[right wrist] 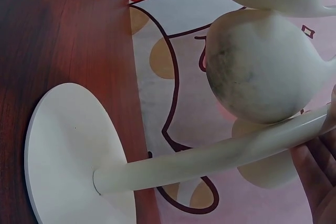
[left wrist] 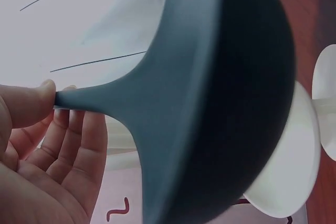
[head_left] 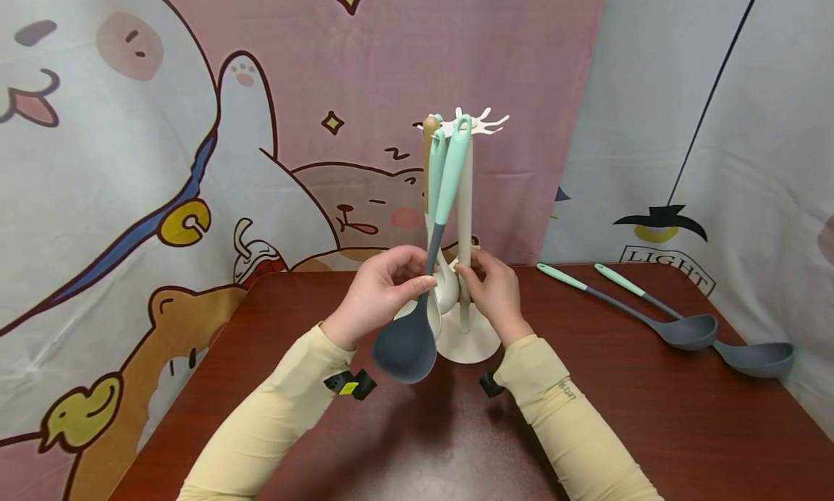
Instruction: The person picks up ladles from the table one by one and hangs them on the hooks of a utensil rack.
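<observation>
My left hand (head_left: pixel 374 291) pinches the grey neck of a ladle (head_left: pixel 405 350) with a mint handle, thumb against fingers. Its bowl hangs low, and the handle's looped end reaches the hooks of a white utensil stand (head_left: pixel 470 349); whether it is hooked there I cannot tell. In the left wrist view the ladle's bowl (left wrist: pixel 173 93) covers much behind it. My right hand (head_left: pixel 496 289) grips the stand's pole (right wrist: pixel 210 160), fingers partly out of frame. White ladles (right wrist: pixel 262 66) hang beside the pole, one touching or nearly touching it. Behind the grey ladle show a wooden handle (head_left: pixel 430 132) and another mint handle (head_left: pixel 436 168).
Two grey ladles with mint handles, one nearer the stand (head_left: pixel 684 332) and one farther right (head_left: pixel 759 360), lie on the right of the dark red table (head_left: pixel 560 428). A printed cloth (head_left: pixel 521 66) hangs behind the table's back edge.
</observation>
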A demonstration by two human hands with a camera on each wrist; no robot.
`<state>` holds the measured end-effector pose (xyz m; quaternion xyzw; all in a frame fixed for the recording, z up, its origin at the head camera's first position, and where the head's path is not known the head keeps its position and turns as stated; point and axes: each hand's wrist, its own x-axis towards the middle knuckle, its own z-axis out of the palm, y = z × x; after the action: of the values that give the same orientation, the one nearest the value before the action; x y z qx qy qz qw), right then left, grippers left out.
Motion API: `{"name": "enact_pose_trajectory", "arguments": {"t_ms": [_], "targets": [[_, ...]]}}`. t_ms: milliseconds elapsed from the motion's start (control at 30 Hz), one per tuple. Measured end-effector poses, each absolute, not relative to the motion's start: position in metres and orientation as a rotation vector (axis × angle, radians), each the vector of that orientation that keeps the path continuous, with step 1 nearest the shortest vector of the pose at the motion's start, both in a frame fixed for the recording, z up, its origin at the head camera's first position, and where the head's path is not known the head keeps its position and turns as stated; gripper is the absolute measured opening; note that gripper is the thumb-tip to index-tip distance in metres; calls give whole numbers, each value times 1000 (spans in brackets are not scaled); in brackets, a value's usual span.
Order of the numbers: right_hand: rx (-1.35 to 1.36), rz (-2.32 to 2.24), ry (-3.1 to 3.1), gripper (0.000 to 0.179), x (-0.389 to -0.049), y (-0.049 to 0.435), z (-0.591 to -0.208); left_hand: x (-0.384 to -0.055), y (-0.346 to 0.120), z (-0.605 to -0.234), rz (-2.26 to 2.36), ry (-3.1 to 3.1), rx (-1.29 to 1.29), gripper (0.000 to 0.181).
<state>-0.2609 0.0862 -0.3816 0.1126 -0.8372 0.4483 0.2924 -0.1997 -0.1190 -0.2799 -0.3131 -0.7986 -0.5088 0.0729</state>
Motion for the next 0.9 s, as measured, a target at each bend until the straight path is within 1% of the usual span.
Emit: {"name": "enact_pose_trajectory", "arguments": {"t_ms": [300, 633, 900], "targets": [[371, 1182, -2267, 26, -264, 92, -380, -200, -119, -285, -1493, -2436, -936, 16], [462, 1324, -2340, 27, -268, 103, -374, -204, -116, -291, -1489, -2446, -934, 15], [491, 1328, -2368, 29, -268, 106, -371, -206, -109, -295, -1492, -2446, -926, 11]]}}
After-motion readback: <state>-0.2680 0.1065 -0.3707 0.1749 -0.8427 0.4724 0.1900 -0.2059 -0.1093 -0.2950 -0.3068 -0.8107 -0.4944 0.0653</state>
